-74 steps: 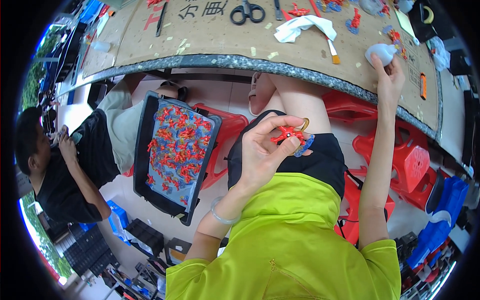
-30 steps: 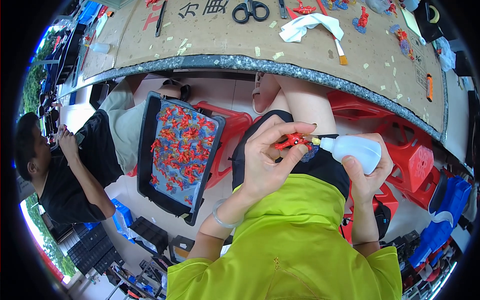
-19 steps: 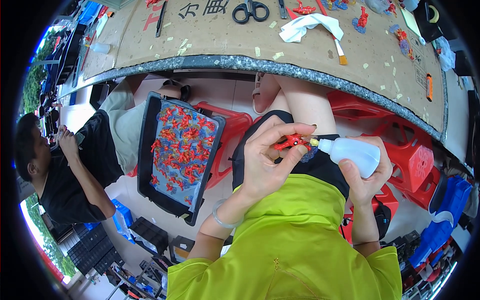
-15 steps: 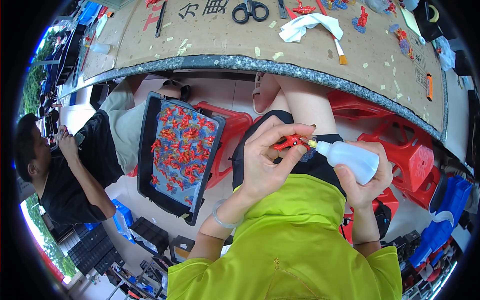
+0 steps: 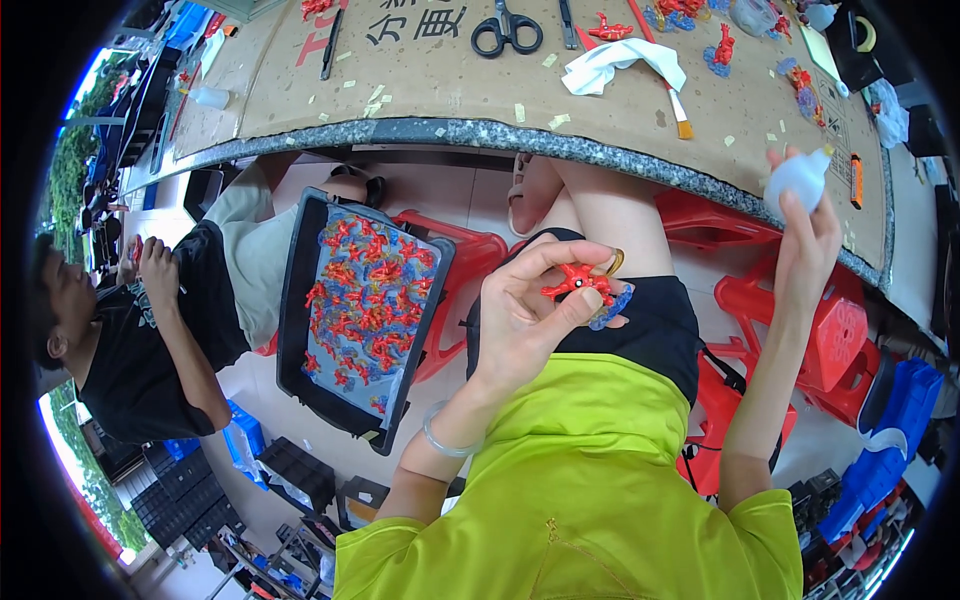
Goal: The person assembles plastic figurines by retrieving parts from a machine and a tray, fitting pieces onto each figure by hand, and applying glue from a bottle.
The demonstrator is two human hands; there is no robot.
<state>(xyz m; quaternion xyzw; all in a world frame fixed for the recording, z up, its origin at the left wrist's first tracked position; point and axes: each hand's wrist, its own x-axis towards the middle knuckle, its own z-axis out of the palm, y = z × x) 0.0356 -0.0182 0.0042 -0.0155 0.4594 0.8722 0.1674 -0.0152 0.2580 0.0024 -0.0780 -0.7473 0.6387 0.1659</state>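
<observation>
Figurine (image 5: pixel 574 279): super shiny red, see-through blue bit (image 5: pixel 611 308), amber curl (image 5: pixel 617 262)
Left fingers (image 5: pixel 553 257): pinched onto it
Right fingers (image 5: pixel 796 215): curled round white bottle (image 5: pixel 797 181)

Red figurine (image 5: pixel 577 279) in left hand (image 5: pixel 522 318), white squeeze bottle (image 5: pixel 799 177) (yellow at the tip) in right hand (image 5: pixel 808 243).
</observation>
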